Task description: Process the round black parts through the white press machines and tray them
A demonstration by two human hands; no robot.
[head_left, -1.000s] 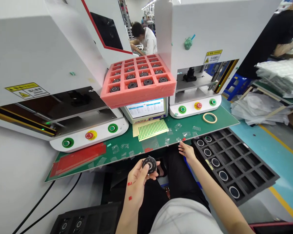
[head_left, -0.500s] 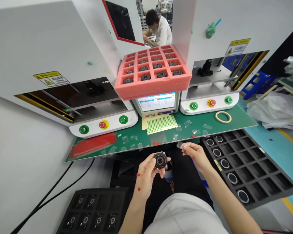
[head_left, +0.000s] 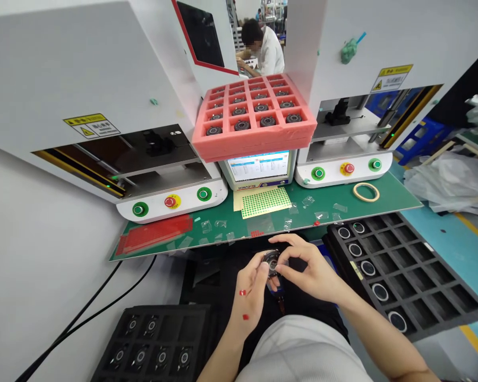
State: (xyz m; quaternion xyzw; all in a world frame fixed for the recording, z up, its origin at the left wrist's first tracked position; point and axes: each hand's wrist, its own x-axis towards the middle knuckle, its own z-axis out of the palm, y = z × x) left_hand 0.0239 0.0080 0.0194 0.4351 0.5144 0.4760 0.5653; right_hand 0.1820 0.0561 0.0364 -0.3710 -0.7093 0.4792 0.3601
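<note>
My left hand is closed around a round black part, held tilted above my lap with its ringed face turned to the right. Two small red stickers cling to the back of this hand and its wrist. Thumb and index finger of my right hand come together at the face of the part, while the other fingers arch above. Whatever lies between those two fingertips is too small or hidden to make out. Scraps of clear film are scattered on the green bench top just beyond both hands.
A pink foam tray of round parts sits above a small screen, between two white press machines with buttons. Black trays flank me. On the bench are a green-dot sticker sheet, red film and a tape ring.
My right hand has moved left from the bench edge to the part's face; the clear film it pinched no longer shows. My left hand has shifted slightly right, turning the part.
</note>
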